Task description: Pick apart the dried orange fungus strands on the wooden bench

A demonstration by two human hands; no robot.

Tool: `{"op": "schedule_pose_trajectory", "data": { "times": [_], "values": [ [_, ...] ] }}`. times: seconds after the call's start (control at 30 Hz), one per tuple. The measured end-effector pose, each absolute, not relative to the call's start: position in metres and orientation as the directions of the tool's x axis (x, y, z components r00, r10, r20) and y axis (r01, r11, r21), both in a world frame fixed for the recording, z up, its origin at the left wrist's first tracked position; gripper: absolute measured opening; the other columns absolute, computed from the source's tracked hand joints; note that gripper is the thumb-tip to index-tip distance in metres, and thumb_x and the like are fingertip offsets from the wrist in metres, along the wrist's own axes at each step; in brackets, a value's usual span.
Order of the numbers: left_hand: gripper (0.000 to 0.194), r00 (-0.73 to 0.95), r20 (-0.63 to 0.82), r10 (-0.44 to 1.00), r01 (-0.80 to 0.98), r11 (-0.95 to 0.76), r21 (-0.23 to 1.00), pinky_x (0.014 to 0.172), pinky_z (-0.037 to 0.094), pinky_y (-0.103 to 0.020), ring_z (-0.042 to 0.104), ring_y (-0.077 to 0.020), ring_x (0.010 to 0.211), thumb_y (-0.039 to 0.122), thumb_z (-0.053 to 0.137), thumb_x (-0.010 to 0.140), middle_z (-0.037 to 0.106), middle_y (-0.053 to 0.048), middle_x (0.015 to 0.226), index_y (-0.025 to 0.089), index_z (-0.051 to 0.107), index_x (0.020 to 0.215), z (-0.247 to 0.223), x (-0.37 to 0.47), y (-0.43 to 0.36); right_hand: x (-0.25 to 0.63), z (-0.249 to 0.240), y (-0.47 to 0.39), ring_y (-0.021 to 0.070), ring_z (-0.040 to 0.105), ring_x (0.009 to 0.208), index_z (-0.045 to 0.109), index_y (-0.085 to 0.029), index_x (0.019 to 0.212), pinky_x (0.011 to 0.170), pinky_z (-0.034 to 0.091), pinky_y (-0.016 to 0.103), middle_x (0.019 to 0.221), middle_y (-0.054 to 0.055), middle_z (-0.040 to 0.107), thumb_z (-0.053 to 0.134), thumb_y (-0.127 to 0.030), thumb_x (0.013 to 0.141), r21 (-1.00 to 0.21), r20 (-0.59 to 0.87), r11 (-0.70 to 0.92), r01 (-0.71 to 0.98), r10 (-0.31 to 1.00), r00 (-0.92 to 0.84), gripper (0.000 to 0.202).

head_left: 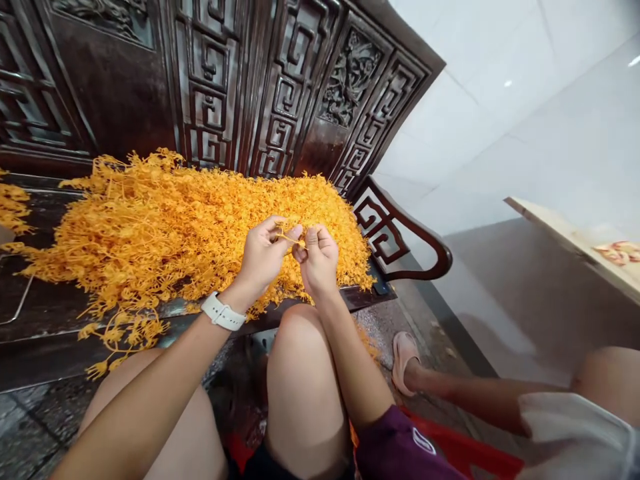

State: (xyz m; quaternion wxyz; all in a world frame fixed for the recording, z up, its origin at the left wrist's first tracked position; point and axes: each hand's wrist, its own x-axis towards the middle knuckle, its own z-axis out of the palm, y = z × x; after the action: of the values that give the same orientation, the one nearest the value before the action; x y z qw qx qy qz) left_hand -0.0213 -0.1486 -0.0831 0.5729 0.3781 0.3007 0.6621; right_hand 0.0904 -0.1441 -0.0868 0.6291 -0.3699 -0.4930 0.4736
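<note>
A large heap of orange plastic pieces, thin and branching, covers the seat of a dark carved wooden bench. My left hand, with a white watch band on its wrist, pinches a thin orange strand over the right part of the heap. Close beside it, my right hand has its thumb and fingers pressed together on the same orange piece near its end. The fingertips of both hands almost touch, and part of the piece is hidden between them.
The bench's curved armrest is to the right of the heap. Another person's leg and pink shoe show at the lower right. A light wooden board stands at the far right. Something red lies low beside my right arm.
</note>
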Motion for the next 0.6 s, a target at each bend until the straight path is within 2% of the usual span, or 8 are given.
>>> {"op": "schedule_pose_trajectory", "data": {
  "times": [0.13, 0.27, 0.43, 0.5, 0.53, 0.6],
  "values": [
    [0.036, -0.027, 0.146, 0.989, -0.555, -0.136, 0.821, 0.052, 0.032, -0.024, 0.042, -0.0083, 0.059, 0.035, 0.092, 0.072, 0.054, 0.002, 0.070, 0.019, 0.061, 0.073, -0.083, -0.025, -0.147, 0.090, -0.084, -0.150, 0.0055, 0.032, 0.053, 0.040, -0.024, 0.080, 0.051, 0.033, 0.022, 0.073, -0.008, 0.037, 0.079, -0.057, 0.086, -0.932, 0.241, 0.233, -0.276, 0.971, 0.006, 0.052],
    [0.031, 0.034, 0.034, 0.999, -0.687, -0.001, 0.727, 0.053, 0.037, -0.024, 0.046, -0.0076, 0.058, 0.026, 0.089, 0.072, 0.058, 0.002, 0.076, 0.020, 0.061, 0.082, -0.075, -0.014, -0.149, 0.089, -0.078, -0.153, 0.0103, 0.031, 0.055, 0.038, -0.027, 0.086, 0.053, 0.035, 0.025, 0.069, -0.007, 0.034, 0.075, -0.056, 0.088, -0.936, 0.194, 0.190, -0.298, 0.981, 0.016, 0.047],
    [0.026, 0.104, -0.017, 0.994, -0.756, 0.090, 0.648, 0.050, 0.033, -0.025, 0.041, -0.0078, 0.051, 0.017, 0.079, 0.076, 0.049, 0.006, 0.065, 0.021, 0.055, 0.085, -0.067, 0.001, -0.137, 0.093, -0.071, -0.160, 0.0124, 0.025, 0.053, 0.038, -0.028, 0.083, 0.048, 0.030, 0.025, 0.063, -0.008, 0.029, 0.079, -0.050, 0.083, -0.896, 0.239, 0.238, -0.374, 0.970, 0.043, 0.047],
    [0.026, 0.051, -0.069, 0.996, -0.801, 0.082, 0.593, 0.052, 0.032, -0.024, 0.038, -0.0073, 0.050, 0.011, 0.073, 0.078, 0.043, 0.007, 0.061, 0.022, 0.050, 0.081, -0.073, -0.009, -0.119, 0.097, -0.068, -0.169, 0.0111, 0.023, 0.051, 0.043, -0.028, 0.079, 0.045, 0.029, 0.023, 0.061, -0.008, 0.031, 0.080, -0.050, 0.083, -0.851, 0.340, 0.279, -0.446, 0.938, -0.061, 0.044],
    [0.027, 0.008, -0.121, 0.993, -0.824, 0.075, 0.561, 0.053, 0.032, -0.023, 0.036, -0.0072, 0.050, 0.009, 0.071, 0.078, 0.039, 0.008, 0.059, 0.022, 0.047, 0.079, -0.077, -0.018, -0.108, 0.099, -0.066, -0.174, 0.0103, 0.025, 0.048, 0.046, -0.028, 0.077, 0.044, 0.030, 0.022, 0.059, -0.008, 0.034, 0.079, -0.050, 0.085, -0.820, 0.418, 0.284, -0.498, 0.890, -0.182, 0.041],
    [0.031, -0.091, -0.207, 0.974, -0.831, 0.040, 0.555, 0.053, 0.031, -0.024, 0.034, -0.0072, 0.049, 0.013, 0.076, 0.080, 0.038, 0.008, 0.058, 0.023, 0.046, 0.078, -0.087, -0.044, -0.087, 0.104, -0.063, -0.184, 0.0093, 0.038, 0.044, 0.055, -0.028, 0.071, 0.044, 0.039, 0.021, 0.053, -0.006, 0.042, 0.072, -0.052, 0.092, -0.810, 0.539, 0.236, -0.536, 0.658, -0.525, 0.036]
  ]
}}
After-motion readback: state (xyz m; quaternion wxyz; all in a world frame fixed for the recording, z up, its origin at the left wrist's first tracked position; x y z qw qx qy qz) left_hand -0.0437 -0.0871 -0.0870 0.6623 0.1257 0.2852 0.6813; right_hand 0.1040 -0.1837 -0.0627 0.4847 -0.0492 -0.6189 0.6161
